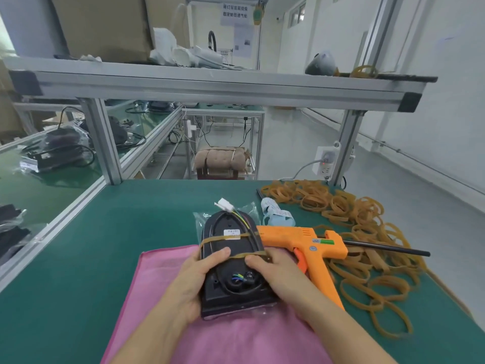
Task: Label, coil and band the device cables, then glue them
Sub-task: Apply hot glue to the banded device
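A black oval device (231, 264) in a clear bag lies over the pink cloth (228, 337). Its cable runs in a loop along the top face and ends in a white connector (225, 204). A white label (232, 231) sits on the cable. Two tan rubber bands (231, 239) cross the device. My left hand (194, 282) grips the device's left edge, thumb on top. At the right edge, my right hand (275, 274) holds the device and its thumb presses the nearer band. An orange glue gun (307, 245) lies just right of the device.
A heap of loose rubber bands (362, 232) covers the right side of the green mat (105, 245). A strip of white labels (275, 211) lies behind the glue gun. Aluminium posts and a shelf (210, 85) frame the far edge. Bagged devices (60, 151) sit on the left bench.
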A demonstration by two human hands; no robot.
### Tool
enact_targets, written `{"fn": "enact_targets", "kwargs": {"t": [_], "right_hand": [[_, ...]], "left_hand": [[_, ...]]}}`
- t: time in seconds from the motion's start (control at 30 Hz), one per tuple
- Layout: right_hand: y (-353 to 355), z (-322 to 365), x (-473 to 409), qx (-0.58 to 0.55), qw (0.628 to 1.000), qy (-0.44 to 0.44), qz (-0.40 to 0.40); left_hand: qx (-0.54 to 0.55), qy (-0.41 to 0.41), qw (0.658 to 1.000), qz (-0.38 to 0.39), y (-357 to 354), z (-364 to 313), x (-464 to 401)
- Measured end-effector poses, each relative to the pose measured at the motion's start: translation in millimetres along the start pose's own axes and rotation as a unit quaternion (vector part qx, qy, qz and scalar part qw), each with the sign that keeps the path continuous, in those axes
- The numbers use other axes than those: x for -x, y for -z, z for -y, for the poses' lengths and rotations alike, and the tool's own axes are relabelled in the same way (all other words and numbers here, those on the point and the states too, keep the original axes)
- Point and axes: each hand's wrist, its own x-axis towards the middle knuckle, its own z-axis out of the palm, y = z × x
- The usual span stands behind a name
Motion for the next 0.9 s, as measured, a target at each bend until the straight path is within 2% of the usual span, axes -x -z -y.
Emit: {"fn": "enact_targets", "kwargs": {"t": [0.13, 0.2, 0.3, 0.4, 0.5, 0.63, 0.73, 0.8, 0.9], "right_hand": [[1, -8, 7, 0.143, 0.989, 0.036, 0.024], [3, -7, 11, 0.224, 0.972, 0.060, -0.026], [20, 1, 15, 0.380, 0.908, 0.074, -0.160], [50, 3, 14, 0.458, 0.863, 0.018, -0.213], [72, -6, 12, 0.494, 0.847, -0.064, -0.185], [82, -18, 6, 0.474, 0.864, -0.126, -0.112], [83, -23, 1, 0.434, 0.884, -0.154, -0.088], [84, -25, -1, 0.373, 0.908, -0.168, -0.094], [89, -29, -1, 0.205, 0.957, -0.159, -0.133]], "left_hand": [[-0.014, 0.021, 1.000, -0.004, 5, 10, -3], [-0.024, 0.010, 1.000, -0.009, 6, 13, -4], [-0.046, -0.002, 0.999, -0.023, 5, 13, -6], [-0.065, 0.007, 0.997, -0.035, 4, 11, -6], [-0.083, 0.002, 0.996, -0.035, 5, 9, -7], [-0.095, -0.020, 0.994, -0.051, 7, 10, -8], [-0.086, -0.015, 0.995, -0.044, 10, 10, -7], [-0.065, -0.001, 0.997, -0.029, 13, 10, -6], [-0.047, 0.000, 0.999, -0.013, 18, 10, -6]]}}
